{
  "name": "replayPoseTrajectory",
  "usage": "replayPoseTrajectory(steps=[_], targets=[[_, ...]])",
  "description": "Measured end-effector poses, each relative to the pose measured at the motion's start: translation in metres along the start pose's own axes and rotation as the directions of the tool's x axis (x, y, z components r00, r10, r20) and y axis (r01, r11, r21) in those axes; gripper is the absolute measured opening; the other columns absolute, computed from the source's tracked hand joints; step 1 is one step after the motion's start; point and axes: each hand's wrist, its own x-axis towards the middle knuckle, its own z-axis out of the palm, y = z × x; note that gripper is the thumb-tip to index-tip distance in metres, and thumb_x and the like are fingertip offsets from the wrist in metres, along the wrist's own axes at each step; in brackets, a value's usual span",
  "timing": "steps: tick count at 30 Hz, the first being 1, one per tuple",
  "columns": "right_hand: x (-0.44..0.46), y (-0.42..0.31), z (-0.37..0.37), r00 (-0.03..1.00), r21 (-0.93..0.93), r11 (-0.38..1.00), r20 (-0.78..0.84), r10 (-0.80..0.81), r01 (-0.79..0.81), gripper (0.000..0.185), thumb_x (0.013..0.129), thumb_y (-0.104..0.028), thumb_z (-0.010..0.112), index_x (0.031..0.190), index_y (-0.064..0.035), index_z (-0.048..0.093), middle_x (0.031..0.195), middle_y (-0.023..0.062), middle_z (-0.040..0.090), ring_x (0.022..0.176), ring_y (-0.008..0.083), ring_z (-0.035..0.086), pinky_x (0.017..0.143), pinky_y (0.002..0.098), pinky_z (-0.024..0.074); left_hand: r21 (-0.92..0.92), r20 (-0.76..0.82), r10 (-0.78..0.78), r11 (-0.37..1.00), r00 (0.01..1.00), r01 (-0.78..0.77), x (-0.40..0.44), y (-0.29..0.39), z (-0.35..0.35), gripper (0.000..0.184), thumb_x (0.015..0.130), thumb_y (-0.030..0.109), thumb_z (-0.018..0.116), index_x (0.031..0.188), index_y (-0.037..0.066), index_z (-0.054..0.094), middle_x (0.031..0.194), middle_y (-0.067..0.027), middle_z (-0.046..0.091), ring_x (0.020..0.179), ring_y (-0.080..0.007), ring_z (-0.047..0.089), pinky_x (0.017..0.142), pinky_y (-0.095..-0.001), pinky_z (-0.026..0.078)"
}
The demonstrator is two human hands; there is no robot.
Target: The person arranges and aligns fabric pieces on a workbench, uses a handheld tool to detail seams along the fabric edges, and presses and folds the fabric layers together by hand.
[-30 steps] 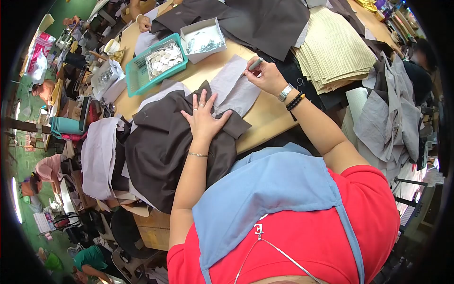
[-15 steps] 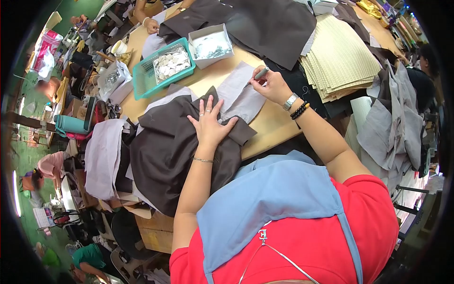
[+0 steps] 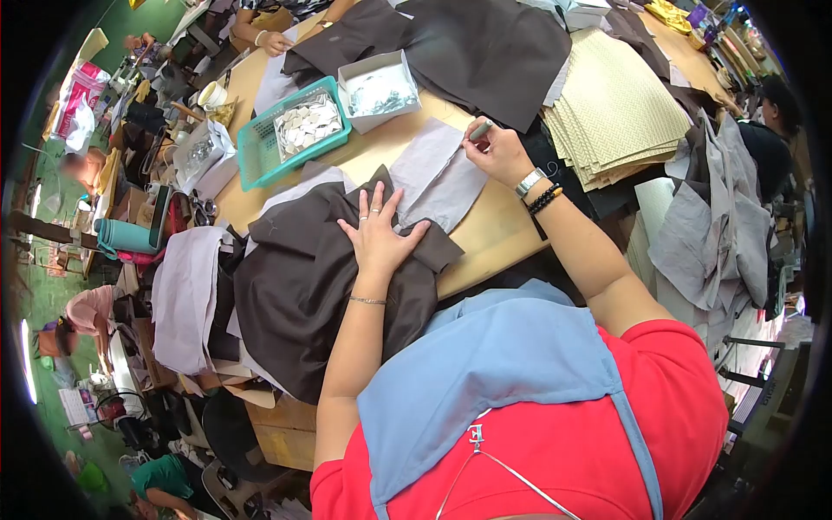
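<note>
My left hand [image 3: 380, 232] lies flat with spread fingers on a bunched dark brown cloth [image 3: 299, 282] that drapes over the table's near edge. Beyond its fingertips is a light grey fabric piece [image 3: 438, 178], partly covered by the brown cloth. At the right border of that piece, my right hand [image 3: 500, 156] is closed around a short grey pen-like tool [image 3: 481, 130], whose lower end is hidden by the fingers. Whether its tip touches the fabric I cannot tell.
A teal basket [image 3: 251, 156] with pale chips and a white box [image 3: 377, 82] of small clear pieces stand beyond my left hand. Quilted cream sheets [image 3: 607, 113] are stacked at right. Another person's hand [image 3: 276, 43] is at the far edge.
My right hand has shifted slightly along the grey fabric's edge and turned a little, still with the tool. The left hand stays on the brown cloth. The whole view has shifted slightly.
</note>
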Motion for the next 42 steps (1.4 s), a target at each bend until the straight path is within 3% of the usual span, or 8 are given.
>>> replayPoseTrajectory(steps=[5, 11, 17, 19, 21, 28, 37, 42], targets=[[0.008, 0.009, -0.003, 0.999, -0.112, 0.994, -0.036, -0.011, 0.007, 0.017, 0.083, -0.015, 0.068, 0.093, -0.0053, 0.057, 0.076, 0.0174, 0.069, 0.072, 0.0302, 0.07, 0.065, 0.0358, 0.0548, 0.01, 0.009, 0.003, 1.0, 1.0, -0.003, 0.001, 0.0, -0.001, 0.076, 0.072, 0.063, 0.071, 0.137, 0.027, 0.055, 0.156, -0.002, 0.035, 0.146, -0.0302, 0.025, 0.105, -0.0773, 0.01], [0.02, 0.014, -0.012, 0.994, -0.192, 0.981, -0.11, 0.014, -0.035, 0.016, 0.083, -0.014, 0.067, 0.094, -0.0061, 0.058, 0.074, 0.0156, 0.068, 0.068, 0.0292, 0.069, 0.065, 0.036, 0.0544, -0.009, -0.007, 0.01, 1.0, 1.0, -0.01, 0.0, 0.001, -0.001, 0.075, 0.072, 0.063, 0.07, 0.135, 0.026, 0.056, 0.155, -0.0027, 0.037, 0.146, -0.0304, 0.026, 0.106, -0.0771, 0.01], [0.028, 0.017, -0.037, 0.981, -0.108, 0.992, -0.19, 0.046, -0.068, 0.015, 0.088, -0.011, 0.068, 0.094, -0.0037, 0.057, 0.074, 0.0063, 0.068, 0.066, 0.0091, 0.065, 0.063, 0.0252, 0.0523, -0.019, -0.002, 0.003, 1.0, 1.0, -0.003, 0.001, 0.0, -0.001, 0.075, 0.072, 0.062, 0.072, 0.135, 0.026, 0.057, 0.155, -0.0024, 0.036, 0.146, -0.0295, 0.026, 0.106, -0.0771, 0.009], [0.025, 0.012, -0.03, 0.98, 0.093, 0.995, -0.19, 0.06, -0.043, 0.016, 0.088, -0.012, 0.068, 0.095, -0.0046, 0.056, 0.074, 0.0032, 0.066, 0.065, 0.0068, 0.062, 0.062, 0.0236, 0.051, -0.022, -0.006, 0.003, 1.0, 1.0, -0.003, 0.0, -0.001, 0.0, 0.075, 0.072, 0.061, 0.073, 0.135, 0.025, 0.057, 0.156, -0.0023, 0.035, 0.146, -0.0294, 0.025, 0.106, -0.0773, 0.009], [0.012, 0.0, -0.017, 0.988, 0.273, 0.957, -0.088, 0.124, -0.096, 0.015, 0.088, -0.011, 0.069, 0.097, -0.0062, 0.058, 0.08, 0.0002, 0.066, 0.068, 0.0053, 0.062, 0.063, 0.0232, 0.0506, -0.027, -0.016, 0.01, 1.0, 1.0, -0.01, 0.0, -0.002, 0.001, 0.075, 0.071, 0.061, 0.073, 0.135, 0.025, 0.057, 0.156, -0.0028, 0.035, 0.146, -0.0298, 0.025, 0.105, -0.0776, 0.009], [-0.019, -0.02, 0.015, 0.99, 0.262, 0.959, 0.118, 0.077, -0.106, 0.018, 0.09, -0.009, 0.069, 0.102, -0.0046, 0.056, 0.086, 0.0011, 0.066, 0.072, 0.0057, 0.063, 0.065, 0.0219, 0.0525, -0.03, -0.012, 0.007, 1.0, 1.0, -0.008, 0.0, -0.001, 0.0, 0.077, 0.071, 0.061, 0.074, 0.136, 0.026, 0.056, 0.156, -0.0036, 0.036, 0.146, -0.0301, 0.025, 0.105, -0.0774, 0.01], [-0.018, -0.023, 0.024, 0.978, 0.223, 0.961, 0.163, 0.127, -0.162, 0.014, 0.091, -0.009, 0.067, 0.1, -0.0051, 0.057, 0.082, -0.0007, 0.064, 0.07, 0.0059, 0.062, 0.062, 0.0225, 0.0516, -0.004, -0.02, 0.014, 1.0, 1.0, -0.015, 0.001, -0.002, 0.002, 0.076, 0.071, 0.062, 0.074, 0.136, 0.026, 0.056, 0.155, -0.003, 0.036, 0.146, -0.0301, 0.025, 0.105, -0.0777, 0.01], [-0.022, -0.012, 0.038, 0.936, 0.378, 0.872, 0.278, 0.213, -0.311, 0.018, 0.09, -0.011, 0.068, 0.103, -0.0065, 0.056, 0.081, 0.0009, 0.064, 0.068, 0.0064, 0.061, 0.058, 0.0225, 0.05, -0.014, -0.026, 0.019, 1.0, 0.999, -0.019, 0.001, -0.004, 0.004, 0.076, 0.07, 0.062, 0.074, 0.136, 0.027, 0.056, 0.155, -0.0028, 0.036, 0.146, -0.0303, 0.026, 0.105, -0.0776, 0.01]])
